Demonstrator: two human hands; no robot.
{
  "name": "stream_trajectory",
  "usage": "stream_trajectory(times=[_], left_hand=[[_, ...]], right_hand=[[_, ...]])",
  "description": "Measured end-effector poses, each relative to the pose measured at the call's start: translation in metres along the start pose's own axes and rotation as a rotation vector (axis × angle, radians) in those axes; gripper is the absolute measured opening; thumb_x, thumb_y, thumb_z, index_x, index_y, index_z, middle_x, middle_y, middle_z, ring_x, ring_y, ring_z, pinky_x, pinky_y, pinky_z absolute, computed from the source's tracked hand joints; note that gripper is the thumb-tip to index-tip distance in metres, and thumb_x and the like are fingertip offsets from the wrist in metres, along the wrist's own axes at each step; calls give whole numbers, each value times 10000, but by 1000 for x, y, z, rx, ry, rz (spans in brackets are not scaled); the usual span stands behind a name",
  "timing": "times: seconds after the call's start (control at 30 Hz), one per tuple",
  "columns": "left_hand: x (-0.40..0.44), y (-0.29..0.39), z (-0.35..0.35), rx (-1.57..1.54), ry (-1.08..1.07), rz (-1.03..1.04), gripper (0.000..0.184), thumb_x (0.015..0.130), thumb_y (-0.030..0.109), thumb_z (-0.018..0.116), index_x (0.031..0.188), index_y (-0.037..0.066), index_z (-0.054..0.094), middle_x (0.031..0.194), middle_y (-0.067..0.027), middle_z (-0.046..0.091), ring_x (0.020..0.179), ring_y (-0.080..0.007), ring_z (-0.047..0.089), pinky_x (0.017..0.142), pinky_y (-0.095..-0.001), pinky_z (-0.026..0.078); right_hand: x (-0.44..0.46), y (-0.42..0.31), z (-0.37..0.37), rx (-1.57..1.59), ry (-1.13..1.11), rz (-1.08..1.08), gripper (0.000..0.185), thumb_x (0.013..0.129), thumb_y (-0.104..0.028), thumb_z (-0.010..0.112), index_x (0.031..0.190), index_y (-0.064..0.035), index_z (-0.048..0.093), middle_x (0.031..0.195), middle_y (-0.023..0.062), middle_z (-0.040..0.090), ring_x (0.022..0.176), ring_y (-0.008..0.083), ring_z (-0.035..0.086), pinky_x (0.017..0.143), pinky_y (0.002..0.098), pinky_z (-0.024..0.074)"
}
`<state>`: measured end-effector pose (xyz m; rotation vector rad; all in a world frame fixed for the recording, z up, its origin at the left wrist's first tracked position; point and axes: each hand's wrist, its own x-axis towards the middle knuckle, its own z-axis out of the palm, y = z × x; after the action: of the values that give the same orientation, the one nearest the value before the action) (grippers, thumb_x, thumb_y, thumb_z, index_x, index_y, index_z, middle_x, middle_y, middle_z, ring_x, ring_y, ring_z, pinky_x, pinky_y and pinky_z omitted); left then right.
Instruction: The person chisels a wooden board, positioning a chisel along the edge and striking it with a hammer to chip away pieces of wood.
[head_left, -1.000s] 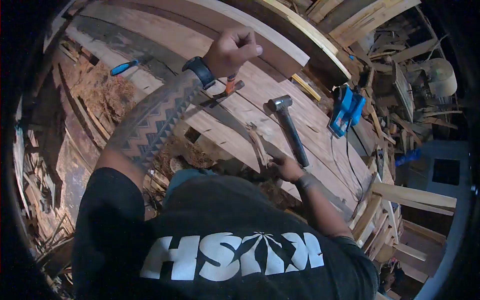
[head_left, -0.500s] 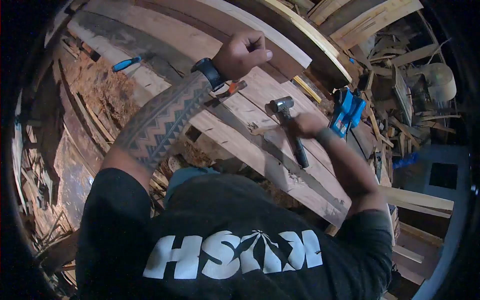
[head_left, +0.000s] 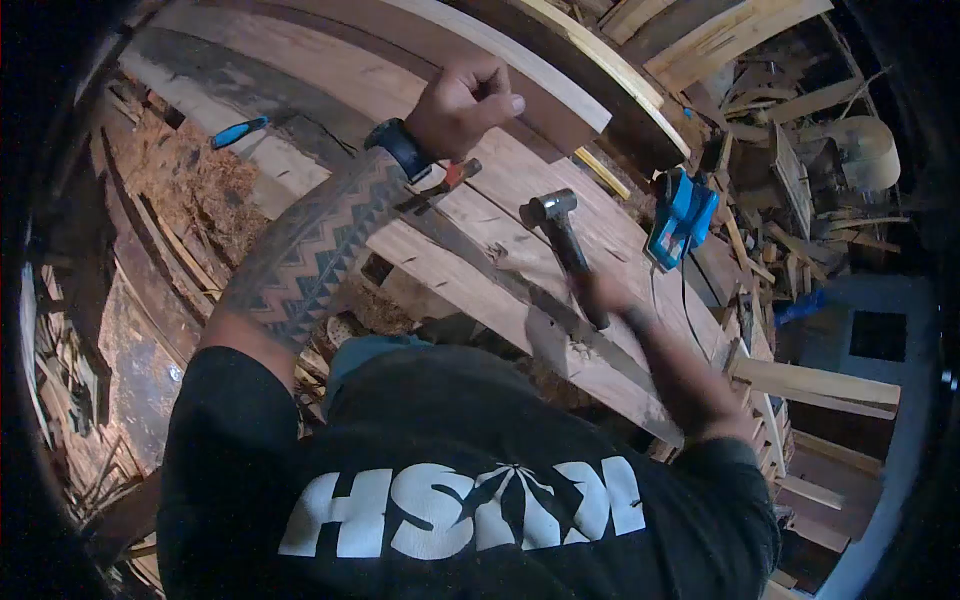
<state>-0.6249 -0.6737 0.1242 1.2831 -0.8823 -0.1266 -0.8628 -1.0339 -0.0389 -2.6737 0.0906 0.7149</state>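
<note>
My left hand (head_left: 465, 108) is closed in a fist above the planks, a dark watch on its wrist. Just below it, an orange-marked tool (head_left: 455, 175) has its metal head at the boards; whether the fist holds its handle or anything else is hidden. My right hand (head_left: 606, 292) is blurred by motion and covers part of the dark handle of a hammer (head_left: 555, 207). The metal head points up and left in the view, and the handle's end shows below my hand. Splintered wood (head_left: 497, 252) lies left of the hammer.
A blue power tool (head_left: 683, 215) with a cord stands at the right of the planks (head_left: 440, 270). A blue-handled tool (head_left: 240, 132) lies at the upper left, near sawdust (head_left: 190, 180). Thick boards (head_left: 540, 95) run along the back. Scrap wood and a fan-like round object (head_left: 868, 152) are at the right.
My right hand has moved from beside the plank's near edge up and over the hammer handle, then back along it. My left hand has shifted slightly and stays closed.
</note>
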Motion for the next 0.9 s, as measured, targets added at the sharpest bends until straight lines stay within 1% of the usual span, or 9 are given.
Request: stream_trajectory(times=[0.03,0.1,0.17,0.27,0.37,0.47,0.57,0.63,0.9], left_hand=[[0,-2,1,9,-5,6,255,933,220,680,777,105,515,658,41,460,586,-51,421,522,-255,373],[0,1,-4,27,-1,-4,233,933,211,667,793,109,511,678,34,475,584,-60,433,512,-246,398],[3,7,2,17,-18,-40,247,934,214,666,786,105,501,677,31,474,570,-64,427,492,-243,413],[9,0,5,48,-50,28,255,938,205,662,784,97,489,681,19,474,556,-68,426,471,-235,426],[12,-7,12,-6,-85,50,260,937,202,662,781,91,486,679,9,474,558,-66,433,486,-239,412],[9,-5,26,28,-135,45,263,935,198,664,782,93,477,682,3,479,562,-62,440,508,-243,383],[3,7,33,17,-136,-11,256,935,190,675,781,95,494,680,23,476,581,-56,430,528,-245,368],[-1,10,27,9,-74,-59,275,929,208,710,758,95,527,658,61,453,629,-40,418,574,-249,359],[-98,26,-72,-196,201,-269,122,949,131,643,898,41,577,848,-81,620,906,-231,683,902,-383,543]], right_hand=[[-29,28,78,-98,-39,-104,312,1001,-358,622,1007,-71,743,876,142,716,803,222,679,748,433,521],[-134,-183,-8,172,-426,396,288,1049,-243,552,1126,-50,750,1027,93,743,893,158,642,838,368,520],[-161,-137,71,905,-294,396,326,1042,-284,543,1037,-40,759,1011,154,753,986,251,692,967,368,485],[-163,-38,126,744,43,129,373,1053,-326,541,1074,-20,754,1024,160,750,1009,232,679,998,369,476],[-147,-19,33,631,19,499,205,1017,-228,593,1019,-55,704,764,35,646,634,130,578,570,329,460],[-123,3,-40,619,378,339,233,992,-251,617,1042,-40,702,722,35,666,592,99,586,541,291,454],[-86,36,-86,-145,958,127,444,947,-300,708,1300,-42,629,1177,227,684,1038,355,684,884,447,544],[-89,-16,-126,-266,945,261,544,933,-269,721,1414,-66,565,1417,259,544,1284,447,543,1066,503,457],[-46,-83,-20,291,516,-60,594,861,-323,776,1372,-85,590,1378,233,545,1312,419,514,1134,484,403]])
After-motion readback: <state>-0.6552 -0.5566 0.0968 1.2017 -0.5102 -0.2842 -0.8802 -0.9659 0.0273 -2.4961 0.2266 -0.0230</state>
